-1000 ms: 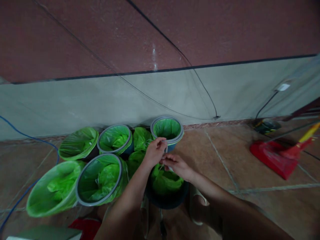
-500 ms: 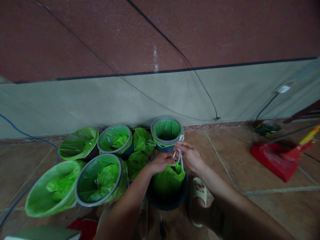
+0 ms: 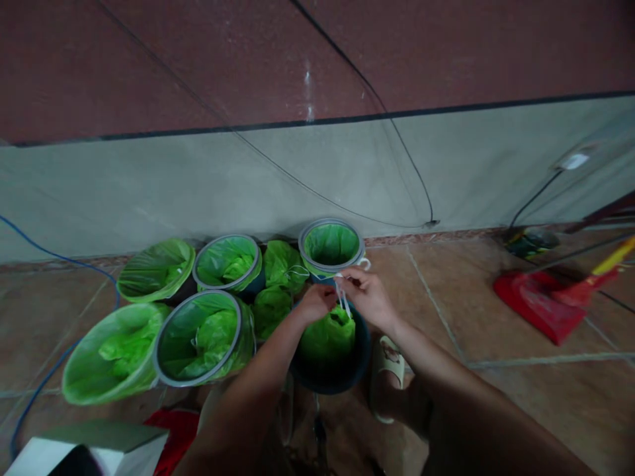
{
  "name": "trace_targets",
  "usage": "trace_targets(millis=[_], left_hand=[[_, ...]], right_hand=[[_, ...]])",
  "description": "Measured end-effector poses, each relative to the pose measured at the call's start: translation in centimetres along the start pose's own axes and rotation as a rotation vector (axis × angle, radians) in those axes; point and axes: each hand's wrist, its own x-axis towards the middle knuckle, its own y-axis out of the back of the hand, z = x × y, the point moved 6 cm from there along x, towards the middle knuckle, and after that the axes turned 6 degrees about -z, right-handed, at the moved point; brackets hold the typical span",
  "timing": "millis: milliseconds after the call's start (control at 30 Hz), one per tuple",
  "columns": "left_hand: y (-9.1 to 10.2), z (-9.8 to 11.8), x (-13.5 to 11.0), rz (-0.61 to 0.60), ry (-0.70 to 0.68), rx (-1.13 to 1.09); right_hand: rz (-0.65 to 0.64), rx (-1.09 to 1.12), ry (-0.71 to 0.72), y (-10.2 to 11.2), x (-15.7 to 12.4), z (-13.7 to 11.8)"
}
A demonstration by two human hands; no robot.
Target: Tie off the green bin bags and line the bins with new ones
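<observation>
Both hands are meeting above the dark blue bin (image 3: 364, 354), which is sitting just below centre, toward six o'clock. The left hand (image 3: 313, 305) and right hand (image 3: 370, 299) are pinching the white drawstrings (image 3: 342, 303) of the green bag (image 3: 327, 340) bunching inside it, fingers closed on the cords. A lined bin (image 3: 331, 246) is standing at its twelve o'clock, and a red dustpan (image 3: 536, 297) is lying toward three o'clock.

Brown tiled floor (image 3: 496, 317); wall (image 3: 198, 185) grey below, maroon above; black cable (image 3: 419, 185) hanging; dim light
</observation>
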Motion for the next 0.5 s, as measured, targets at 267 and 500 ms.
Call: trace_targets(millis=[267,500], left_hand=[[-3.0,2.0,-1.5,-0.342,-0.180,0.274],[-2.0,1.1,-0.7,-0.141,-0.094,0.312]], right_hand=[[0.032,0.331,-0.200,0.2,1.1,2.2],[-0.011,0.199,-0.145,0.6,1.1,3.0]])
